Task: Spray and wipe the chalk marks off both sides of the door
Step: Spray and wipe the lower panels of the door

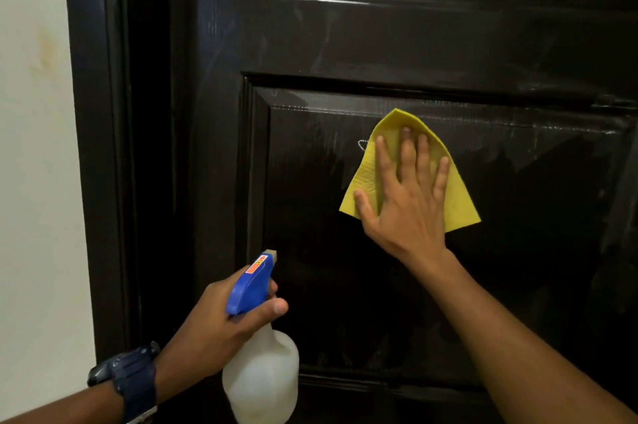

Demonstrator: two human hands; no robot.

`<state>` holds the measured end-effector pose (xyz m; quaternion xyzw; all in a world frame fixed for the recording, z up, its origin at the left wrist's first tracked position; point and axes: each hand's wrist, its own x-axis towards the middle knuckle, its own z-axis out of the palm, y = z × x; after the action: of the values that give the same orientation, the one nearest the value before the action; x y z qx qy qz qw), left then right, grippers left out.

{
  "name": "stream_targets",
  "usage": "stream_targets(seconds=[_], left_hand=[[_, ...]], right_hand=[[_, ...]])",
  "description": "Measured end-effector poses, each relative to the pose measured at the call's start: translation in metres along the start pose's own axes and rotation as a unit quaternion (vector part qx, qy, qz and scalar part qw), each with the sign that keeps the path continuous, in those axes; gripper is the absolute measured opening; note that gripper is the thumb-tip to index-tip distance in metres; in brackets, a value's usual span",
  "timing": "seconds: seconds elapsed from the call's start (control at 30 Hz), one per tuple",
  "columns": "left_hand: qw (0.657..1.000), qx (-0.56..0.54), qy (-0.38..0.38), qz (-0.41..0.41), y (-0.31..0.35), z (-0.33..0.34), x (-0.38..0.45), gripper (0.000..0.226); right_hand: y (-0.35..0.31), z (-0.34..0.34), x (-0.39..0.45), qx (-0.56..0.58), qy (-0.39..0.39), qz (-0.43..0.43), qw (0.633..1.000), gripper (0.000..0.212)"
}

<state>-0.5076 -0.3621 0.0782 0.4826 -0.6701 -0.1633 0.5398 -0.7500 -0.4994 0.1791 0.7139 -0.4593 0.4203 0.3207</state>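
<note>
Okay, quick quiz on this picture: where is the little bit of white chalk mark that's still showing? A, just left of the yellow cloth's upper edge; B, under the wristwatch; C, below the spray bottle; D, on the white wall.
A: a small white chalk mark peeks out on the door at the left edge of the yellow cloth.

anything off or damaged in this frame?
No damage. A small white chalk squiggle shows on the glossy dark wooden door, beside the left edge of the yellow cleaning cloth. The cream wall carries a faint yellowish stain.
</note>
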Motion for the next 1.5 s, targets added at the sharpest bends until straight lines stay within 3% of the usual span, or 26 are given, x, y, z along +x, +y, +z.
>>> stream_targets(seconds=[0.13,0.23,0.33,0.47,0.6,0.77,0.87,1.13,1.27,1.4,1.5], left_hand=[[1.0,0.004,-0.004,-0.002,-0.011,-0.001,0.003,0.086],[1.0,-0.013,-0.006,0.005,-0.021,0.0,0.009,0.072],[0.999,-0.012,-0.01,0.03,-0.017,0.003,0.02,0.062],[0.997,-0.002,0.016,0.07,0.007,-0.002,0.043,0.059],[0.994,0.036,0.032,0.097,0.03,-0.012,0.061,0.052],[0.988,0.085,0.082,0.101,0.035,-0.029,0.082,0.075],[0.988,0.097,0.08,0.088,0.039,-0.038,0.094,0.075],[0.988,0.121,0.088,0.037,0.054,-0.067,0.098,0.101],[0.98,0.142,0.136,0.036,0.058,-0.069,0.1,0.092],[0.96,0.182,0.2,0.077,0.064,-0.061,0.11,0.076],[0.953,0.195,0.202,0.114,0.073,-0.046,0.113,0.063]], right_hand=[[-0.012,-0.009,0.066,-0.021,0.031,-0.043,0.998,0.091],[-0.019,-0.007,0.082,-0.058,0.039,-0.065,0.995,0.087],[-0.017,0.008,0.041,-0.066,0.012,-0.091,0.994,0.085],[-0.006,0.027,-0.043,-0.066,-0.053,-0.189,0.978,0.07],[0.023,0.018,-0.027,-0.118,-0.063,-0.274,0.952,0.065],[-0.025,0.006,0.064,-0.077,0.021,-0.143,0.986,0.067],[-0.042,0.01,0.073,-0.072,0.031,-0.098,0.992,0.068],[-0.049,0.051,-0.057,-0.105,-0.063,-0.242,0.962,0.075],[-0.059,0.039,-0.032,-0.117,-0.078,-0.277,0.95,0.081],[-0.101,0.017,0.063,-0.094,-0.017,-0.212,0.973,0.079],[-0.103,0.008,0.085,-0.103,0.001,-0.194,0.976,0.078]])
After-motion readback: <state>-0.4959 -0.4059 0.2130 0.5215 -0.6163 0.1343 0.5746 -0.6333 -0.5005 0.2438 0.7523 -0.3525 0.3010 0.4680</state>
